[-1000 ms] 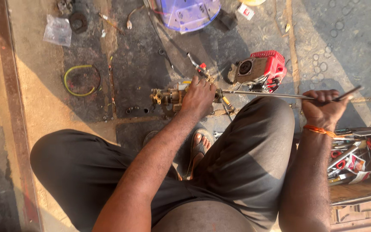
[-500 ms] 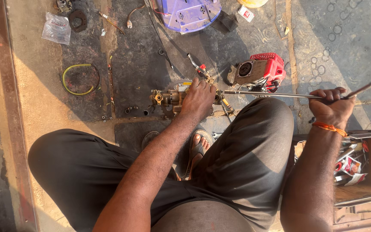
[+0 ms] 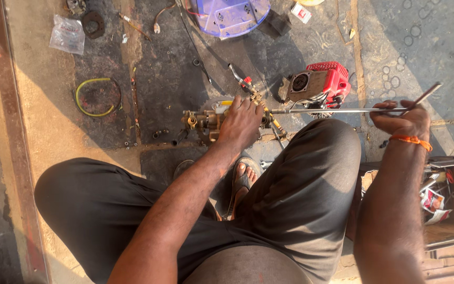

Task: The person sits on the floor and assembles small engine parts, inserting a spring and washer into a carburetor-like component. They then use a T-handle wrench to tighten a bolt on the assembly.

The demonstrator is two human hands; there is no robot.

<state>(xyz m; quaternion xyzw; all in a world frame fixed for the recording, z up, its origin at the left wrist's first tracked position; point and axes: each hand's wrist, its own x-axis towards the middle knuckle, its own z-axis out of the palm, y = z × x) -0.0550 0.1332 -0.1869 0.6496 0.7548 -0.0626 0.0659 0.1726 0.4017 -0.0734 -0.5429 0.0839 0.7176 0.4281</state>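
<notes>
From my remote seat, the head view looks down over dark trousers and a sandalled foot (image 3: 244, 178) to a stained concrete floor (image 3: 53, 137) strewn with parts.

Nearest the knees, my left hand (image 3: 241, 120) is pressed palm-down over a brass pump body (image 3: 202, 122) lying on the floor, fingers curled over its right end; it is clamped on the metal, not merely resting. I judge the pump to be heavy, rigid and probably greasy, so the safest hold is across the thick block where the hand already sits, not on the thin fittings that stick out.

To the right, my right hand (image 3: 403, 120), an orange thread at the wrist, is closed around the end of a long steel rod (image 3: 332, 111), which runs level from the pump across the right knee. A short bar (image 3: 424, 97) slants up out of the fist like a cross-handle. The rod looks stiff but slender, and I would expect it to flex if gripped far from the fitting. The two hands are well apart, one at each end of the rod.

Just beyond the rod sits a small red engine (image 3: 319, 85). A cardboard box of packets (image 3: 450, 197) stands at the right edge. Farther off lie a yellow-green hose loop (image 3: 96, 97), a clear plastic bag (image 3: 67, 34) and, at the top, a purple plastic cover (image 3: 230, 14).
</notes>
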